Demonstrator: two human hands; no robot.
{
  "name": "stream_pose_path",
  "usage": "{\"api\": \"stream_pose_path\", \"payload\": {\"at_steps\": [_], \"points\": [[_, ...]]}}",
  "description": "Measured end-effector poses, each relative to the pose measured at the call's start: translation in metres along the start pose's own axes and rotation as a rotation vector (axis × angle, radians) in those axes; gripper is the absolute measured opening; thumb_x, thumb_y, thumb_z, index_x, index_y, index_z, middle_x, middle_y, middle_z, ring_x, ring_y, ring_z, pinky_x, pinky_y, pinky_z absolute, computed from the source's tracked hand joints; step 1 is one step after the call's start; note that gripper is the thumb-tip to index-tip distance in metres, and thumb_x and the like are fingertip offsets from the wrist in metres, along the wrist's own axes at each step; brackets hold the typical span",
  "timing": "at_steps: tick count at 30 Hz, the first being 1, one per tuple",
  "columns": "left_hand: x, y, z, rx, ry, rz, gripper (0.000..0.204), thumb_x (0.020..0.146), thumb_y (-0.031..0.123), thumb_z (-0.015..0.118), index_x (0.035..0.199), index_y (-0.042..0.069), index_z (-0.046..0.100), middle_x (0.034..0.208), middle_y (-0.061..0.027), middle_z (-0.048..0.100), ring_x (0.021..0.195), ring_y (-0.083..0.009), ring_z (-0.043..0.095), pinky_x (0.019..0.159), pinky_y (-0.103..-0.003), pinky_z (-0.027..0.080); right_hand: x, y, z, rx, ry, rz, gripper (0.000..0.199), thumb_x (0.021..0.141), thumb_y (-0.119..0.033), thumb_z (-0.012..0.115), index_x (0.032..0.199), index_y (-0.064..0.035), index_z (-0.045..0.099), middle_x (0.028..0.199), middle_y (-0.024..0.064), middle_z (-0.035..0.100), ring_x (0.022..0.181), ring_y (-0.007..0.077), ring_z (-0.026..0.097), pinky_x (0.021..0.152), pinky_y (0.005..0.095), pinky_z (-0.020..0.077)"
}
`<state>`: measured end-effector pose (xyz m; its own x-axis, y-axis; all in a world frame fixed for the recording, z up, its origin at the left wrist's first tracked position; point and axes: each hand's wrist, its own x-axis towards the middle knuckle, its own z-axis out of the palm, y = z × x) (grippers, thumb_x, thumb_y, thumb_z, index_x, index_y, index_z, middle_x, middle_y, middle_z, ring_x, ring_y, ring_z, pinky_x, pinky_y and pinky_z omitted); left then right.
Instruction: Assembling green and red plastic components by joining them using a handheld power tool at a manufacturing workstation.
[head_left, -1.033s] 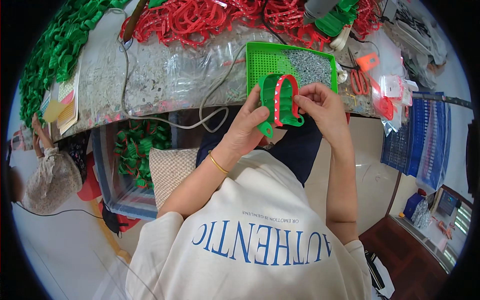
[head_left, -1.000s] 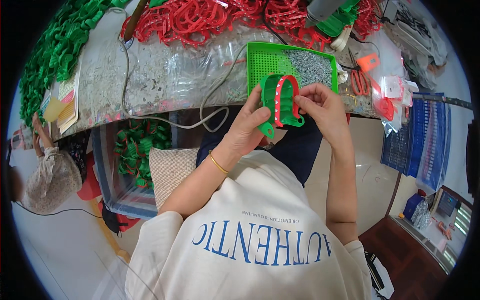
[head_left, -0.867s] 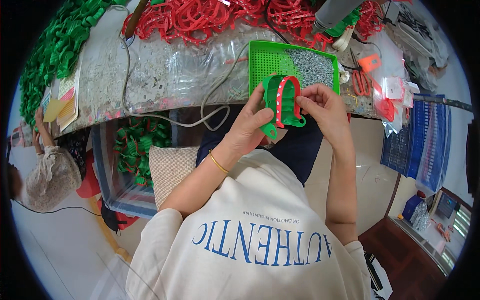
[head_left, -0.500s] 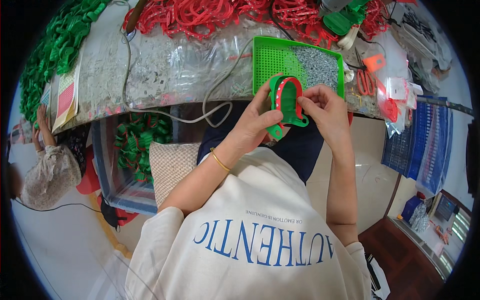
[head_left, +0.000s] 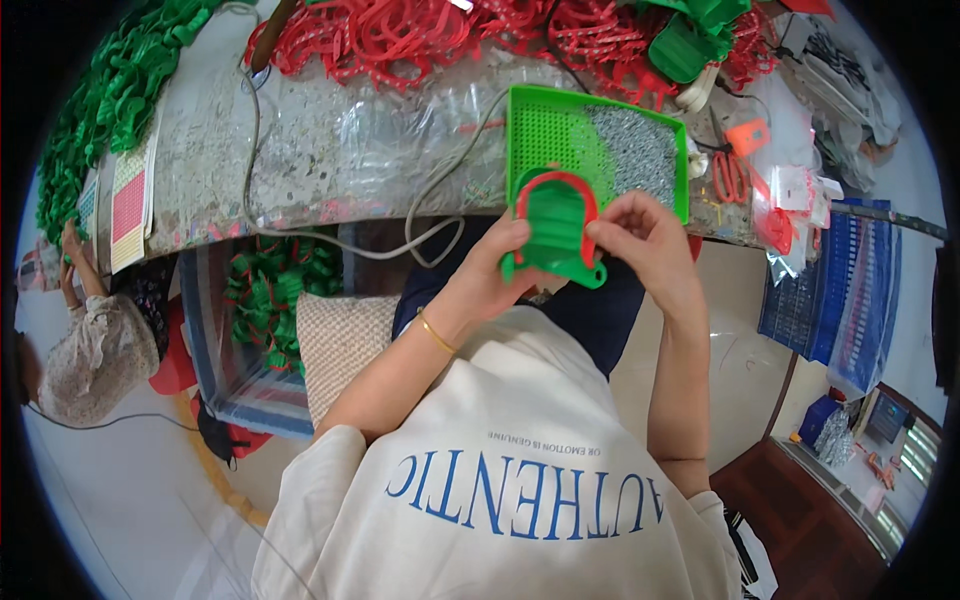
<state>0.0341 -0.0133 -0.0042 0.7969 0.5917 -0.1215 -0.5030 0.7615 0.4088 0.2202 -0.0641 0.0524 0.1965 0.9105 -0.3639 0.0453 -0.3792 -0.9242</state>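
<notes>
Two-handed, gripping a green plastic piece point(head_left: 556, 222) in the left hand point(head_left: 489, 258), apparently for steadiness, and pinching the right side of its red strip point(head_left: 559, 177) with the right hand point(head_left: 645, 240), above the lap point(head_left: 595, 318), facing a green tray point(head_left: 545, 130) of metal bits point(head_left: 638, 150) placed seemingly for easy reach on the table point(head_left: 310, 150).

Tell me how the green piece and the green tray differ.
The green piece is held in the left hand and right hand; the green tray rests on the table. The green piece is arched, with a red strip along its edge; the green tray is rectangular, without red. The green tray is larger and holds silvery bits; the green piece is smaller. Both are green.
</notes>
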Motion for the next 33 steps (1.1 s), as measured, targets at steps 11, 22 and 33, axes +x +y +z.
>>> {"api": "stream_pose_path", "payload": {"at_steps": [11,22,33], "points": [[0.002,-0.002,-0.011,-0.141,-0.024,-0.176,0.073,0.082,0.051,0.059,0.133,0.001,0.042,0.127,-0.0219,0.052,0.115,-0.0294,0.054,0.089,-0.037,0.047,0.086,-0.121,-0.054,-0.130,0.548,-0.937,0.044,0.091,-0.026,0.059,0.125,0.0000,0.049,0.119,0.0124,0.059,0.107,0.0191,0.057,0.087,0.0317,0.0467],[0.016,-0.002,-0.016,-0.264,0.004,-0.127,0.079,0.082,0.053,0.061,0.136,0.000,0.037,0.129,-0.0258,0.047,0.119,-0.0344,0.050,0.100,-0.046,0.043,0.111,-0.130,-0.058,0.070,-0.767,-0.702,0.050,0.080,-0.040,0.071,0.109,-0.0037,0.052,0.090,0.0087,0.056,0.087,0.0189,0.058,0.073,0.0329,0.0466],[0.019,-0.007,-0.029,-0.371,0.017,-0.154,0.075,0.083,0.049,0.061,0.135,0.000,0.038,0.128,-0.0257,0.049,0.116,-0.0345,0.052,0.099,-0.045,0.044,0.084,-0.088,0.010,0.185,0.122,-0.701,0.019,0.086,-0.012,0.063,0.099,0.0003,0.054,0.064,0.0043,0.051,0.056,0.0152,0.050,0.056,0.0307,0.0421]]}}
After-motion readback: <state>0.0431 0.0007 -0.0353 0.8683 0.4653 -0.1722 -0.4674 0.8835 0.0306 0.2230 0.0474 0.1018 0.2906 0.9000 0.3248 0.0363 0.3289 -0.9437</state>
